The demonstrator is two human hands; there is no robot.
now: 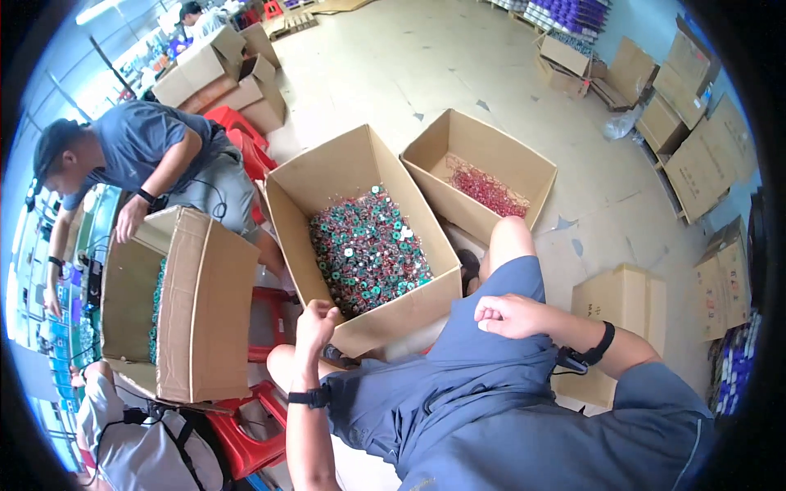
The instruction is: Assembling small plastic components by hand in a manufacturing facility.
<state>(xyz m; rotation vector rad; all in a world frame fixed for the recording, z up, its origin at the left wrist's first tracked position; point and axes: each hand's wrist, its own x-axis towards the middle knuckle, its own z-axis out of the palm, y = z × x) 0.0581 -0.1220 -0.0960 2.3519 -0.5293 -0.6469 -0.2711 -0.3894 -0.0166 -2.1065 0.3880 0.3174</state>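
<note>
The right hand (508, 317) is curled into a loose fist over the shorts (458, 344); the left hand (317, 326) bends at a cardboard box's (403, 313) near corner, whether gripping I cannot tell; small green and red parts (368, 250) lie inside that box; beyond, a smaller box (512, 155) holds red wires (485, 186).

The left hand (317, 327) and right hand (506, 316) curl inward — whether either grips anything is hidden. Small parts (368, 258) in the central box (401, 315) are too tiny to identify; at lower left, 1 person (147, 450) is cut off by the lower edge.
</note>
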